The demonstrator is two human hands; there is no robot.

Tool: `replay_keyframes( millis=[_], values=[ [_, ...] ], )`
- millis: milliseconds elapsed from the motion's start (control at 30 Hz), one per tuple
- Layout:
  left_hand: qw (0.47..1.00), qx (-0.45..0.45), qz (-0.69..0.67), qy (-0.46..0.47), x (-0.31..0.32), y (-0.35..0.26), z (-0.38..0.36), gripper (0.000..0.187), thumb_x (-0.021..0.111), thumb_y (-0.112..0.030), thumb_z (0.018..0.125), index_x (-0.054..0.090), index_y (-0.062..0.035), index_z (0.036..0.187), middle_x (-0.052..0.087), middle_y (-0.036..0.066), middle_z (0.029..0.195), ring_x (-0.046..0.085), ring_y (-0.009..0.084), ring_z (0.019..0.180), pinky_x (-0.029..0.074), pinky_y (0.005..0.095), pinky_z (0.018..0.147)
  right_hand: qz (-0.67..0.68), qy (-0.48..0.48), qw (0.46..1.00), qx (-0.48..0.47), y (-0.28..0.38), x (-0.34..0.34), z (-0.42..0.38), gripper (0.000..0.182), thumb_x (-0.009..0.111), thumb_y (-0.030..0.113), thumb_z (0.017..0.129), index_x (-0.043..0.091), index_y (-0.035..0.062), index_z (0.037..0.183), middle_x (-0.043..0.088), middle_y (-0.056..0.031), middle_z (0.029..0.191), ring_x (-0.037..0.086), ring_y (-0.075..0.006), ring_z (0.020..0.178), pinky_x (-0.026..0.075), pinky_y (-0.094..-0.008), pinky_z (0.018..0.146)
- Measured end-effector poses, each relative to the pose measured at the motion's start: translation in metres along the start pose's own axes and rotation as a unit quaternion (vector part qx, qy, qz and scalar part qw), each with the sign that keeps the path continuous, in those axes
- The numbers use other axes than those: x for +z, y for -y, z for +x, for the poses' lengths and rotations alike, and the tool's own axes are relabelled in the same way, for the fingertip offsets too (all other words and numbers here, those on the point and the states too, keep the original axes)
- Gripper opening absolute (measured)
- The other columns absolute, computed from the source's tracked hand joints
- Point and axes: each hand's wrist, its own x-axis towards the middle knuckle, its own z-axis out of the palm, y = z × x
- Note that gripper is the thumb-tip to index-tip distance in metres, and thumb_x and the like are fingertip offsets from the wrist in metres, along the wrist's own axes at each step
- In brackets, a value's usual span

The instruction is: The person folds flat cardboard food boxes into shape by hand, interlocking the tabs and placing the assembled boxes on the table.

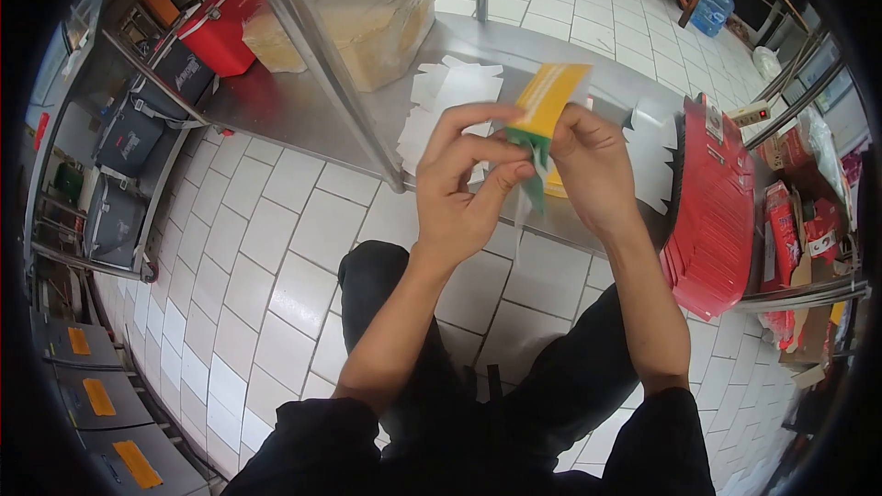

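Between my two hands is a small yellow and green carton (548, 101), partly folded, held up above the edge of the metal shelf. My left hand (469, 179) pinches its lower left side, near the green flaps. The fingers of my right hand (593, 161) close round its right side. White and green flaps hang down below the carton, slightly blurred. Flat white card blanks (450, 101) lie on the shelf behind my left hand. More white blanks (654, 142) lie to the right of my right hand.
A stainless steel shelf (386, 119) with an upright post (331, 64) stands ahead. On it sits a taped cardboard box (381, 23). A stack of red card pieces (712, 220) is at right. Red and grey cool boxes (220, 28) stand left, above a tiled floor (266, 248).
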Motion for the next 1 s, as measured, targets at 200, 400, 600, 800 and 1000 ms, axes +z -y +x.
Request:
replay_keyframes(
  millis=[200, 400, 600, 800, 1000],
  values=[
    [0.995, -0.058, -0.020, -0.072, 0.001, -0.003, 0.003, 0.027, 0.075, -0.005, 0.081, 0.067, -0.0034, 0.107, 0.054, 0.006, 0.109, 0.056, 0.0174, 0.102, 0.045, 0.0317, 0.093, -0.046, -0.026, 0.990, 0.128, 0.011, 0.018, -0.003, 0.017, 0.062, 0.017, 0.096, 0.065, 0.0007, 0.099, 0.066, -0.0020, 0.092, 0.058, -0.0074, 0.084, 0.048, -0.0234, 0.074],
    [0.986, -0.058, 0.072, -0.138, -0.018, 0.007, 0.005, 0.012, 0.074, -0.008, 0.083, 0.070, -0.0025, 0.093, 0.058, 0.006, 0.103, 0.056, 0.0176, 0.100, 0.043, 0.0273, 0.088, -0.177, 0.092, 0.977, 0.075, 0.008, 0.014, 0.000, 0.019, 0.063, 0.019, 0.095, 0.067, 0.0007, 0.099, 0.065, -0.0030, 0.092, 0.057, -0.0081, 0.081, 0.046, -0.0245, 0.073],
    [0.974, 0.096, 0.160, -0.127, -0.004, -0.018, -0.001, 0.008, 0.067, -0.007, 0.088, 0.070, -0.0007, 0.085, 0.063, 0.008, 0.093, 0.061, 0.0189, 0.084, 0.047, 0.0279, 0.072, -0.157, -0.161, 0.974, 0.019, -0.002, 0.013, 0.005, 0.019, 0.065, 0.015, 0.093, 0.063, 0.0009, 0.105, 0.064, -0.0053, 0.099, 0.060, -0.0114, 0.083, 0.048, -0.0252, 0.075],
    [0.973, -0.196, -0.011, 0.125, 0.004, -0.005, 0.000, 0.021, 0.057, -0.016, 0.096, 0.066, 0.0026, 0.098, 0.066, 0.015, 0.095, 0.066, 0.0210, 0.078, 0.052, 0.0295, 0.068, 0.136, -0.186, 0.973, 0.007, 0.003, 0.022, 0.008, 0.023, 0.059, 0.013, 0.096, 0.053, 0.0002, 0.115, 0.066, -0.0106, 0.108, 0.066, -0.0195, 0.094, 0.056, -0.0355, 0.086],
    [0.896, -0.207, -0.326, -0.220, -0.004, -0.016, 0.018, 0.042, 0.054, -0.022, 0.100, 0.045, 0.0046, 0.131, 0.068, 0.015, 0.104, 0.069, 0.0242, 0.088, 0.059, 0.0371, 0.080, 0.127, -0.095, 0.987, -0.014, -0.002, 0.010, 0.005, 0.022, 0.061, 0.017, 0.096, 0.055, 0.0006, 0.109, 0.064, -0.0127, 0.108, 0.065, -0.0200, 0.096, 0.054, -0.0330, 0.085]
  ],
)
